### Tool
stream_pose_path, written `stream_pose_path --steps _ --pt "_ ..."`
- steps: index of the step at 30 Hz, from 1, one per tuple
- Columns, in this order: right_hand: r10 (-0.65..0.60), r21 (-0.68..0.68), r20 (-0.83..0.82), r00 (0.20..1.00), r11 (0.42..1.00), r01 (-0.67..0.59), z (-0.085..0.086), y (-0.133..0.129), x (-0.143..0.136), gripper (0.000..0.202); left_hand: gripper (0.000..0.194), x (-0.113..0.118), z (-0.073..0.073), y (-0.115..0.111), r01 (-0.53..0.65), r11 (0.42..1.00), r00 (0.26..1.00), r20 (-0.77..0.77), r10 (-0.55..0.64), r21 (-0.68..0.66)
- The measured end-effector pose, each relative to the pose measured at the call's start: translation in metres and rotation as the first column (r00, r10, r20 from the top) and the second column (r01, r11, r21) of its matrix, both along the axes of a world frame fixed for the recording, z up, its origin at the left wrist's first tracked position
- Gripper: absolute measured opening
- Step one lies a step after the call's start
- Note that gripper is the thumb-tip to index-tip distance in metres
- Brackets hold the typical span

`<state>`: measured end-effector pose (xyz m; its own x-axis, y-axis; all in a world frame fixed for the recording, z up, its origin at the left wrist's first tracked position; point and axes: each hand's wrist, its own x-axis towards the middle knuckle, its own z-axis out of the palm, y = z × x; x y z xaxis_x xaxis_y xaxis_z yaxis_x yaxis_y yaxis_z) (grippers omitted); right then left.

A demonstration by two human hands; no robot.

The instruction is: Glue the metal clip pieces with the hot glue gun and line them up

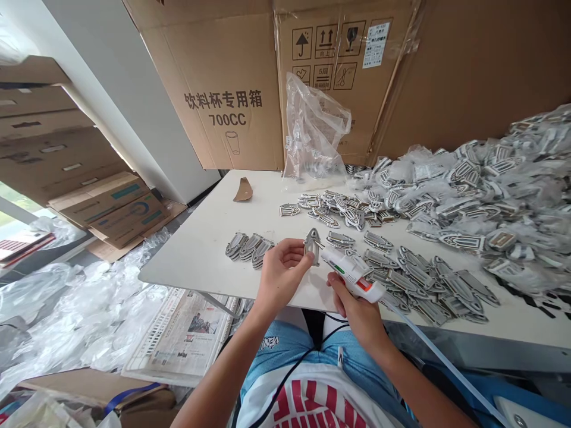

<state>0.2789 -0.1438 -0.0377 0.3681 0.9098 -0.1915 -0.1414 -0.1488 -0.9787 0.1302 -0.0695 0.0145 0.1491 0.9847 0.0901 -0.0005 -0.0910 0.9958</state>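
Note:
My left hand (285, 266) pinches a small grey arch-shaped piece with a pointed top (313, 245), holding it upright over the table's front part. In my right hand (354, 303) is a white hot glue gun (350, 272), its nozzle pointing left at the piece. Whether the nozzle touches the piece I cannot tell. A long pale glue stick (437, 348) trails from the back of the gun. Left of my hands stand short stacks of like pieces (251, 246). To the right, many more grey pieces (423, 279) lie spread beside the gun.
On the white table (191, 238), loose pieces (339, 208) and a heap of plastic-wrapped ones (468, 184) fill the back and right. A clear bag (312, 131) leans on tall cardboard boxes (232, 71). A cardboard scrap (243, 189) lies at back left. Plastic wrapping (89, 321) covers the floor.

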Motion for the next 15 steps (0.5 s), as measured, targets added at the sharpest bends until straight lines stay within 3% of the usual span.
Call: stream_pose_path --steps 5,15 --pt "0.049 -0.003 0.044 0.998 0.999 -0.049 0.001 0.001 0.003 0.058 0.023 0.0 0.005 -0.003 -0.002 1.0 1.0 -0.001 0.002 -0.006" --pt "0.026 0.022 0.018 0.999 0.999 -0.027 -0.004 0.002 0.004 0.056 0.022 -0.001 0.012 -0.009 -0.018 0.999 0.999 -0.041 0.019 0.035"
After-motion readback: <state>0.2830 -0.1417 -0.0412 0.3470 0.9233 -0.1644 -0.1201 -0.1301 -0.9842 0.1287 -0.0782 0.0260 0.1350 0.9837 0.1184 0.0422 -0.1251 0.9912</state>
